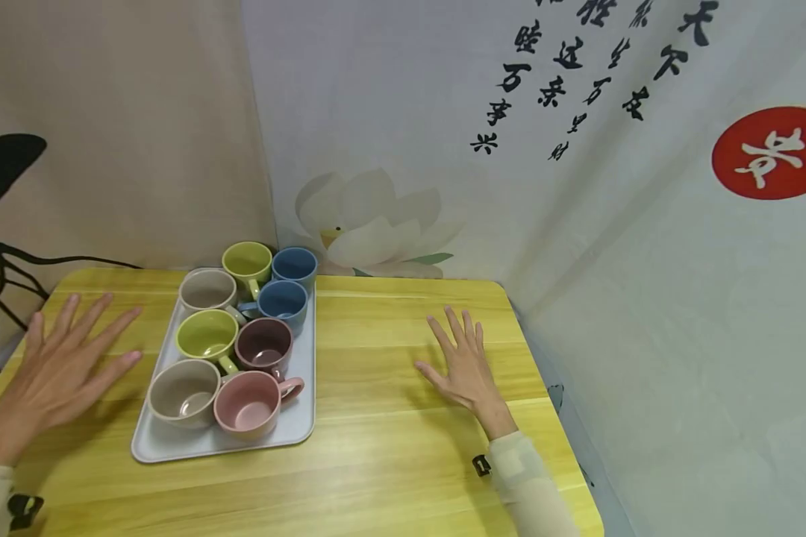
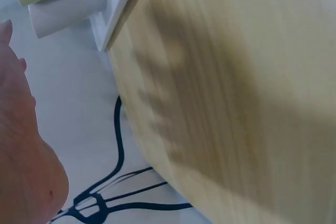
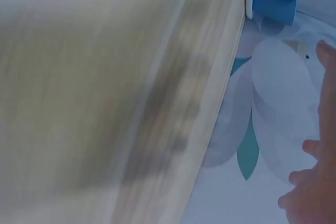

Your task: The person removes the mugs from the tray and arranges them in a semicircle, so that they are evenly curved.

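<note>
My left hand [image 1: 67, 365] is spread with straight fingers over the table, left of a white tray [image 1: 302, 418]; it holds nothing. On the right, my right hand [image 1: 466, 365] also has its fingers spread, apart from any object. Several mugs crowd the tray: a pink mug [image 1: 247, 406] and a beige mug [image 1: 183, 395] at the front, a dark maroon mug [image 1: 264, 347] and a yellow-green mug [image 1: 206, 335] behind them. Farther back are another beige mug [image 1: 207, 291], two blue mugs [image 1: 294, 267] and a second yellow-green mug [image 1: 245, 261]. Both wrist views show hand shadows on the wood.
The wooden table [image 1: 376, 447] ends at a fabric backdrop [image 1: 389, 112] with printed writing and a flower. Fabric also hangs along the right side. Black branch-like lines [image 1: 0, 276] show beyond the left edge.
</note>
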`<action>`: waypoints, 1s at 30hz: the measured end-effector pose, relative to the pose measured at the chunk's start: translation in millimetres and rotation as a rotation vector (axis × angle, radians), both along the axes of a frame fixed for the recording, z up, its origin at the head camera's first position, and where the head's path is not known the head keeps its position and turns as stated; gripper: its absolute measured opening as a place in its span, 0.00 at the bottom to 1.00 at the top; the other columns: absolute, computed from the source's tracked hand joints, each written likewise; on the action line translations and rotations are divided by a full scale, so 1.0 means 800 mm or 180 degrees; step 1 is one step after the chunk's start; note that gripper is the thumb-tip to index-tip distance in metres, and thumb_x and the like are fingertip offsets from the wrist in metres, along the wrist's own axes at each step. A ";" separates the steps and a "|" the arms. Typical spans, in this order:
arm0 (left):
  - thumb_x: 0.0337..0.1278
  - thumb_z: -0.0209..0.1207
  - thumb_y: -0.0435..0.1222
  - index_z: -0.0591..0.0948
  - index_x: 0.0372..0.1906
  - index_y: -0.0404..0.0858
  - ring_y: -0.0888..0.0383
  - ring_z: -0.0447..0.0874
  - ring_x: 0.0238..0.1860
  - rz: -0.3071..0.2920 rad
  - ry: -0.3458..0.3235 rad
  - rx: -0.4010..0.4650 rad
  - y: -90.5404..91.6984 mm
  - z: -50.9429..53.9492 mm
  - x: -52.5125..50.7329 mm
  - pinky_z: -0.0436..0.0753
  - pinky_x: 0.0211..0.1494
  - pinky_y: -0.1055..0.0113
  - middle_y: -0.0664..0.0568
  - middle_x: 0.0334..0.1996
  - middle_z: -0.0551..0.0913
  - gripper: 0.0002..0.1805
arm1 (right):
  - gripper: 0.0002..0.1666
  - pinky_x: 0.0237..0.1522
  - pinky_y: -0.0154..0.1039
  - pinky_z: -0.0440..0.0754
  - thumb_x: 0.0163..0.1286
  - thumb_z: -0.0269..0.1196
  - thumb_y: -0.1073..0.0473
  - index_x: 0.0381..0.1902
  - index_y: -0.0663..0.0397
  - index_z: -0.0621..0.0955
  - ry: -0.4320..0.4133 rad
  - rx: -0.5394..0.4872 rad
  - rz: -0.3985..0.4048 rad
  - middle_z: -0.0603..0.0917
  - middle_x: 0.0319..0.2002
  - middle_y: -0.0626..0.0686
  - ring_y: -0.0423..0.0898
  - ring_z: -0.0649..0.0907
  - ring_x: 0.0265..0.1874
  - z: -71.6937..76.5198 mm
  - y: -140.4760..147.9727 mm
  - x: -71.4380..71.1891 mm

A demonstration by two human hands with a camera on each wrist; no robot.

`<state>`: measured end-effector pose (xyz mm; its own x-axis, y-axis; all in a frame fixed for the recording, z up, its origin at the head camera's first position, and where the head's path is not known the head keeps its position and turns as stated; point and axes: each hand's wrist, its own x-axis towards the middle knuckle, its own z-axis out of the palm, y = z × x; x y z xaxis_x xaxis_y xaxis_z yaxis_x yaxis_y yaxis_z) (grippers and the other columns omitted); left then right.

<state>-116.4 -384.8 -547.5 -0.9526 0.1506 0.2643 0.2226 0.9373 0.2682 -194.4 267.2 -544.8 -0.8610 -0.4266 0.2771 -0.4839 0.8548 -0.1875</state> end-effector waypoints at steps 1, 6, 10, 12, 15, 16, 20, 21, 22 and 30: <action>0.85 0.57 0.54 0.52 0.95 0.57 0.39 0.15 0.94 -0.0004 -0.0005 0.0024 -0.001 -0.002 0.001 0.11 0.86 0.29 0.49 0.96 0.33 0.45 | 0.55 0.88 0.82 0.48 0.78 0.66 0.30 0.94 0.37 0.59 -0.0018 -0.0043 0.0018 0.54 0.94 0.63 0.73 0.49 0.93 -0.002 -0.004 0.002; 0.86 0.57 0.52 0.53 0.95 0.56 0.38 0.15 0.94 -0.0011 -0.0040 0.0114 -0.003 -0.013 0.004 0.11 0.86 0.30 0.48 0.96 0.33 0.43 | 0.55 0.89 0.81 0.49 0.79 0.66 0.31 0.94 0.36 0.58 -0.0047 -0.0207 0.0150 0.55 0.94 0.61 0.72 0.50 0.94 -0.008 -0.024 0.014; 0.87 0.56 0.51 0.53 0.95 0.55 0.36 0.15 0.93 -0.0009 -0.0102 0.0172 -0.005 -0.023 0.004 0.10 0.86 0.30 0.44 0.96 0.35 0.42 | 0.54 0.89 0.80 0.50 0.82 0.61 0.26 0.94 0.37 0.58 -0.0076 -0.0310 0.0263 0.55 0.94 0.60 0.71 0.50 0.94 -0.010 -0.040 0.021; 0.88 0.56 0.51 0.52 0.95 0.55 0.34 0.14 0.93 -0.0004 -0.0150 0.0193 -0.006 -0.027 0.004 0.09 0.86 0.30 0.42 0.95 0.35 0.42 | 0.53 0.89 0.79 0.50 0.83 0.56 0.22 0.94 0.37 0.57 -0.0114 -0.0317 0.0299 0.54 0.94 0.60 0.71 0.49 0.94 -0.010 -0.048 0.025; 0.88 0.55 0.50 0.51 0.95 0.55 0.31 0.15 0.92 -0.0012 -0.0242 0.0230 -0.007 -0.035 0.002 0.09 0.86 0.31 0.39 0.95 0.35 0.43 | 0.53 0.89 0.79 0.51 0.84 0.53 0.20 0.94 0.38 0.57 -0.0174 -0.0371 0.0365 0.53 0.94 0.58 0.71 0.49 0.94 -0.010 -0.061 0.030; 0.89 0.55 0.50 0.50 0.95 0.54 0.29 0.16 0.92 -0.0022 -0.0269 0.0232 -0.008 -0.037 0.002 0.09 0.85 0.31 0.37 0.95 0.36 0.43 | 0.53 0.89 0.79 0.51 0.84 0.54 0.21 0.94 0.38 0.58 -0.0178 -0.0402 0.0395 0.53 0.95 0.57 0.71 0.49 0.94 -0.011 -0.065 0.031; 0.90 0.53 0.50 0.49 0.95 0.54 0.24 0.20 0.92 -0.0086 -0.0358 0.0216 -0.008 -0.047 -0.001 0.10 0.85 0.30 0.33 0.94 0.38 0.42 | 0.53 0.88 0.79 0.54 0.82 0.62 0.27 0.93 0.38 0.59 -0.0115 -0.0634 0.0590 0.53 0.95 0.54 0.70 0.52 0.94 -0.013 -0.083 0.036; 0.90 0.53 0.50 0.50 0.95 0.54 0.23 0.22 0.92 -0.0115 -0.0365 0.0227 -0.008 -0.049 -0.002 0.10 0.85 0.30 0.33 0.94 0.39 0.42 | 0.52 0.88 0.79 0.55 0.83 0.62 0.28 0.93 0.37 0.58 -0.0087 -0.0691 0.0642 0.53 0.95 0.53 0.69 0.53 0.94 -0.014 -0.088 0.037; 0.90 0.53 0.50 0.50 0.95 0.54 0.23 0.23 0.92 -0.0134 -0.0376 0.0233 -0.007 -0.051 -0.003 0.10 0.86 0.31 0.33 0.94 0.40 0.41 | 0.53 0.90 0.76 0.54 0.82 0.61 0.26 0.94 0.37 0.58 -0.0010 -0.0702 0.0691 0.54 0.95 0.53 0.68 0.52 0.94 -0.036 -0.087 0.029; 0.90 0.52 0.51 0.52 0.95 0.53 0.22 0.30 0.92 -0.0167 -0.0538 0.0296 -0.008 -0.057 -0.016 0.12 0.88 0.32 0.28 0.92 0.47 0.40 | 0.56 0.88 0.77 0.61 0.77 0.70 0.33 0.92 0.41 0.61 -0.0503 -0.0903 0.0787 0.55 0.95 0.49 0.65 0.54 0.94 -0.012 -0.122 0.049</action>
